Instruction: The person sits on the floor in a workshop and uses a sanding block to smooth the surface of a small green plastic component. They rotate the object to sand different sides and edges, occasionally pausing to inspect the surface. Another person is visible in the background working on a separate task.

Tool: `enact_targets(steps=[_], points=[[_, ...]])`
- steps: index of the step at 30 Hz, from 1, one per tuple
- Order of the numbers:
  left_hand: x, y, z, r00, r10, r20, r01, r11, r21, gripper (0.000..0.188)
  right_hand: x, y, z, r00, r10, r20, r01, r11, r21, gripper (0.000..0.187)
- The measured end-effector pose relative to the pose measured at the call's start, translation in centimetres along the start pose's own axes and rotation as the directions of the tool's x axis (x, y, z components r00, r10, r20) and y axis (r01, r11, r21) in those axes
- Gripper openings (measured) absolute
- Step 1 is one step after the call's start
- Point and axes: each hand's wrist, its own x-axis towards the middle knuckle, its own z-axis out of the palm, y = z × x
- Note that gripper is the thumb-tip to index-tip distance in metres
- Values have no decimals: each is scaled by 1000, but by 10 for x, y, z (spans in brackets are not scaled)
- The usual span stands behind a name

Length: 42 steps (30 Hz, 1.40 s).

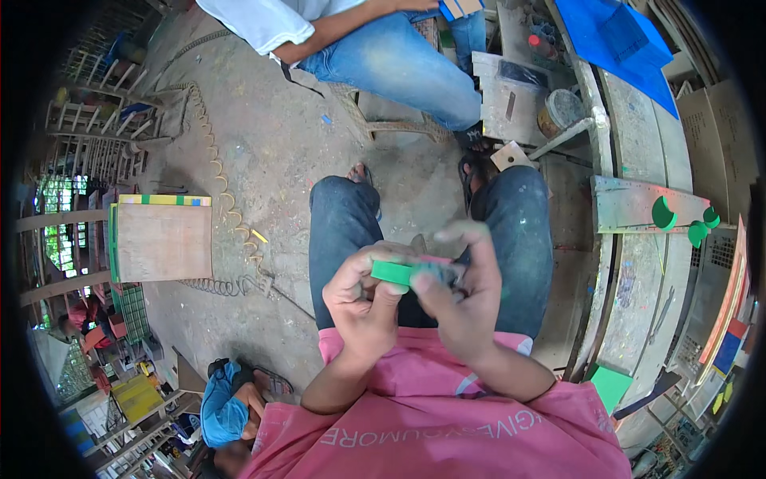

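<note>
Above my lap, my left hand (pixel 359 299) grips a small green block (pixel 392 273) between its thumb and fingers. The block's bright flat side faces up toward me. My right hand (pixel 467 307) is at the block's right end, smeared by motion. Its thumb and a finger close around a greyish-blue thing (pixel 444 272) that is too blurred to name. That thing meets the block's right end, and whether it is pressed on it or only beside it does not show.
A bench (pixel 638 279) on the right bears green curved pieces (pixel 664 213) and a blue board (pixel 614 40). A person in jeans (pixel 391 68) sits opposite. Left are a wooden panel (pixel 165 242) and a coiled hose (pixel 226 188). Another person in blue (pixel 221 403) is at lower left.
</note>
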Motion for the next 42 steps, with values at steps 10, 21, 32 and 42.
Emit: enact_targets(steps=[10,21,32,42], points=[[-11,5,8,999,-26,-39,25,1000,-11,22,-13,-12,2,994,67,-84,-66,998,15,39],[-1,9,11,998,-57,-36,55,997,-61,18,-1,-12,4,998,32,-48,-27,996,90,39],[3,7,6,997,-6,-75,-1,996,-84,21,-3,-5,11,999,36,-41,-30,992,120,38],[6,8,11,999,-21,-35,17,994,-111,21,20,-10,9,999,-23,-30,25,997,76,33]])
